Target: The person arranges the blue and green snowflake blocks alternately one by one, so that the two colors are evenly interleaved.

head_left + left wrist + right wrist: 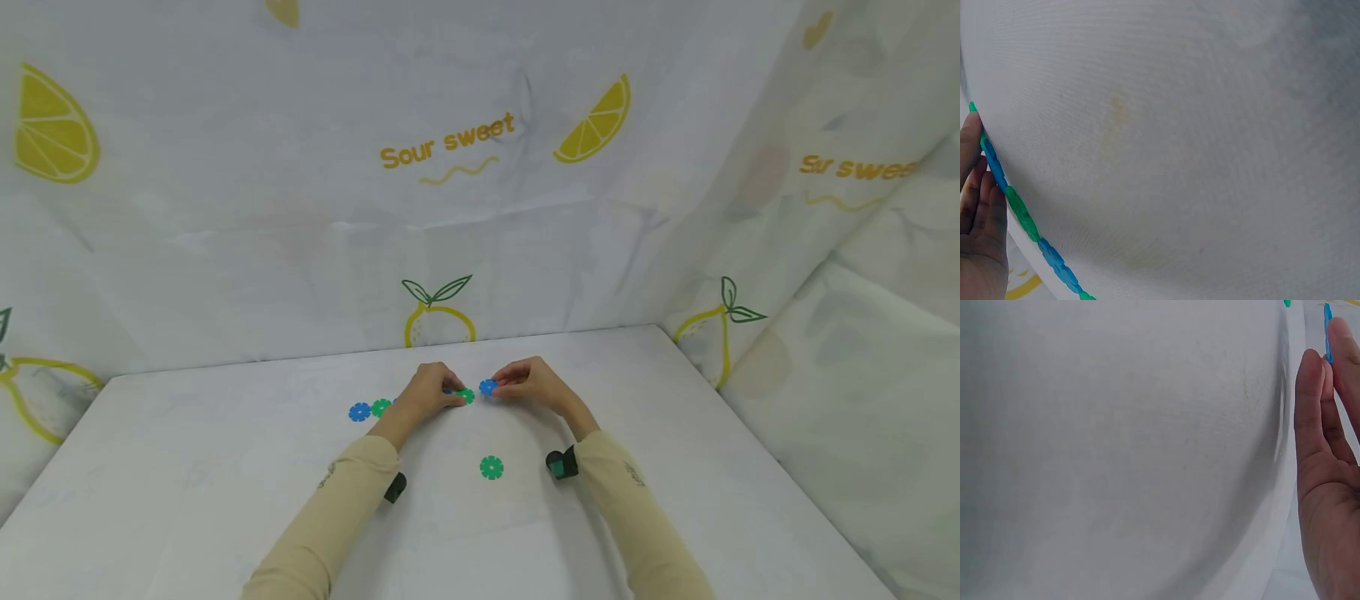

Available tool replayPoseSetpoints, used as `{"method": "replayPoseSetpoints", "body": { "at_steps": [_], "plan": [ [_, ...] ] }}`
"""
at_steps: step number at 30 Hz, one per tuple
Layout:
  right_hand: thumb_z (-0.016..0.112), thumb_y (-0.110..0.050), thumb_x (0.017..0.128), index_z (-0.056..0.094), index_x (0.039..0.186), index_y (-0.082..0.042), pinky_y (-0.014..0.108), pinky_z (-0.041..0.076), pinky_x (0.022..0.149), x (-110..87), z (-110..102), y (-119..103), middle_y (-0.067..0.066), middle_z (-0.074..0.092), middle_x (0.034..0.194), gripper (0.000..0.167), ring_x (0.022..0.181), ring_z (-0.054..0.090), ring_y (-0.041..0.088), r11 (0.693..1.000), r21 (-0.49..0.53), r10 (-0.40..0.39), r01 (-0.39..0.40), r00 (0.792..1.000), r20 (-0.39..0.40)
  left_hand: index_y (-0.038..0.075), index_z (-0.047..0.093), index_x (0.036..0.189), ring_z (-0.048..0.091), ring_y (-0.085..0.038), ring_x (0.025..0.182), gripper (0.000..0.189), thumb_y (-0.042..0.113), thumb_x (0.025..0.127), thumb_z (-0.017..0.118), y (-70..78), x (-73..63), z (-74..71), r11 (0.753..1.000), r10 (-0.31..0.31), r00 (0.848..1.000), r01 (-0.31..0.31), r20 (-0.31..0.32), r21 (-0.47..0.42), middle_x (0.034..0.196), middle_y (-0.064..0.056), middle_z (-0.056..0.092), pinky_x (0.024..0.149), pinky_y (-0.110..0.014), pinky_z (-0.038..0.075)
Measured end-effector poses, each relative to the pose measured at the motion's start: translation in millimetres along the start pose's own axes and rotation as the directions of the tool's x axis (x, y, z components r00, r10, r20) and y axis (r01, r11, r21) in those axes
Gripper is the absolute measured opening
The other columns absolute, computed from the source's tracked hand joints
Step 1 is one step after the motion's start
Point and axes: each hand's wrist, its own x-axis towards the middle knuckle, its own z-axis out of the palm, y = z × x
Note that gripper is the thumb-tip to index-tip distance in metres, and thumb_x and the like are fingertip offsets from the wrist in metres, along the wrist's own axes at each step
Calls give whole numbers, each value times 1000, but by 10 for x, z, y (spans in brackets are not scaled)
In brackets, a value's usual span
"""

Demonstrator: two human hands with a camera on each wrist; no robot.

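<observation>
My left hand (426, 392) pinches a green notched disc (467, 396) at the right end of a row of linked discs. In the left wrist view, the linked discs alternate green (1022, 214) and blue (1058, 265), running past the left hand (982, 250). The row's left end is a blue disc (360, 412) beside a green one (381, 407); its middle hides behind the hand. Between thumb and fingers, my right hand (538, 388) holds a single blue notched disc (488, 387), a small gap from the green end disc. The right wrist view shows this blue disc (1327, 331) edge-on.
A loose green disc (491, 467) lies on the white table (225, 500), nearer me and between the forearms. Black wrist devices (562, 463) hang under both sleeves. A white lemon-print cloth (300, 250) stands behind the table and along its right side.
</observation>
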Motion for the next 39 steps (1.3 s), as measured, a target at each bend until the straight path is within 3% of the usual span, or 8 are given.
{"method": "replayPoseSetpoints", "body": {
  "at_steps": [6,13,25,31,39],
  "plan": [
    [74,-5,83,69,104,7,23,51,80,12,-32,-49,18,70,100,24,87,63,20,999,-24,-24,25,1000,18,4,74,95,59,-18,92,18,12,79,79,12,8,4,1000,-7,1000,7,-4,-5,95,-5,66,87,-34,49],
    [76,-7,82,72,101,3,23,51,78,72,-36,10,10,72,93,22,81,63,12,991,-130,-23,26,1000,18,4,74,95,59,-19,92,18,12,79,79,9,7,2,1000,0,1000,0,-2,-6,95,-5,66,87,-35,49],
    [77,-9,81,73,99,2,25,52,77,140,-13,-23,9,72,92,22,79,63,12,977,-211,-23,32,999,42,4,75,95,59,-18,91,19,12,79,79,54,-17,-43,1000,-1,1000,1,-3,-9,96,-5,67,86,-34,50],
    [77,-10,80,73,100,0,27,53,80,157,-9,-32,8,72,96,22,83,65,13,969,-248,2,9,999,44,3,74,94,60,-19,91,18,11,79,79,30,-11,-30,1000,14,1000,-14,1,-13,95,-6,67,85,-35,50],
    [77,-9,81,73,95,0,24,52,74,170,13,-84,4,71,88,17,74,59,9,960,-279,34,-17,998,56,3,74,94,59,-18,89,18,12,78,79,9,7,-13,1000,0,1000,0,16,-4,94,-6,66,84,-34,50]
  ]
}}
